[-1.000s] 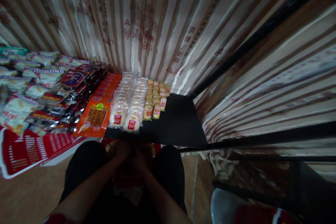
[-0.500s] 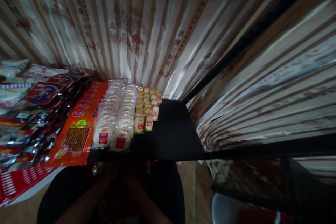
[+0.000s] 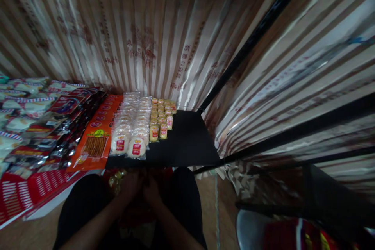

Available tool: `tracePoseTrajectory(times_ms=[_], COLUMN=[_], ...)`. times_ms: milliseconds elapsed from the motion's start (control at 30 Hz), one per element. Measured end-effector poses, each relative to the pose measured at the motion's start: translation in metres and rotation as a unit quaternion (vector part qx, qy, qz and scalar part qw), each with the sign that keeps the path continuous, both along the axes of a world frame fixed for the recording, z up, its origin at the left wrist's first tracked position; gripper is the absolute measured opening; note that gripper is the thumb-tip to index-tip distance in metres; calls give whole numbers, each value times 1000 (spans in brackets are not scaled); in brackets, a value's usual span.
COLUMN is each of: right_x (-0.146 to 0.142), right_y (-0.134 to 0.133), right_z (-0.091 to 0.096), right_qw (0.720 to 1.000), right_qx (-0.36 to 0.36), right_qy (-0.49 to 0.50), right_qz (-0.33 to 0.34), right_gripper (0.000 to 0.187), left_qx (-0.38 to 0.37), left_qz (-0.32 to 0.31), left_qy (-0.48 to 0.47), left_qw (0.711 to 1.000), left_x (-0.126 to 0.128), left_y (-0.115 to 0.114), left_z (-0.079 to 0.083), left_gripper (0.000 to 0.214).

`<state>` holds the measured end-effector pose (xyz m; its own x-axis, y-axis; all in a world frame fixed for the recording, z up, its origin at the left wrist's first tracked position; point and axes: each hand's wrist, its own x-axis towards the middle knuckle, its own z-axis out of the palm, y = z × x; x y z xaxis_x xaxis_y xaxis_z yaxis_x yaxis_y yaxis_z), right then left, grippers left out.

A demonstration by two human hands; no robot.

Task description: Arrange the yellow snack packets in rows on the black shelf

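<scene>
Our left hand (image 3: 129,184) and right hand (image 3: 151,190) are close together between the left knee (image 3: 88,193) and the right knee (image 3: 188,189), just this side of the shelf (image 3: 191,138). It is too dark there for us to tell how far either is open, or whether it has hold of anything. The gold packs (image 3: 116,181) lie just to the left of the left hand, which is the nearer of the two; we cannot make out their long axis, nor whether the hand touches them. Ahead of both hands, up on the shelf, yellow packs (image 3: 159,121) sit in rows, the front ones with their long axes pointing away from us. The right hand is nearer to being in line with these, while crackers (image 3: 129,127) flank their left side.
</scene>
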<state>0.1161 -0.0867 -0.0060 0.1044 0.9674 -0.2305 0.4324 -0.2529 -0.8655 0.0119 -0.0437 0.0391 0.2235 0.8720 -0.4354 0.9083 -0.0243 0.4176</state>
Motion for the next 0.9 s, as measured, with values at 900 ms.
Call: tracePoseTrajectory(times_ms=[900], right_x=[23], right_y=[-29], right_z=[83], right_qw=[982], right_qx=[60], right_qy=[174], right_qz=[-35], right_gripper=[35], left_qx=[-72], left_qz=[144], left_qy=[-366], left_qw=[917], left_x=[3], left_y=[-46], left_z=[59], left_gripper=[30])
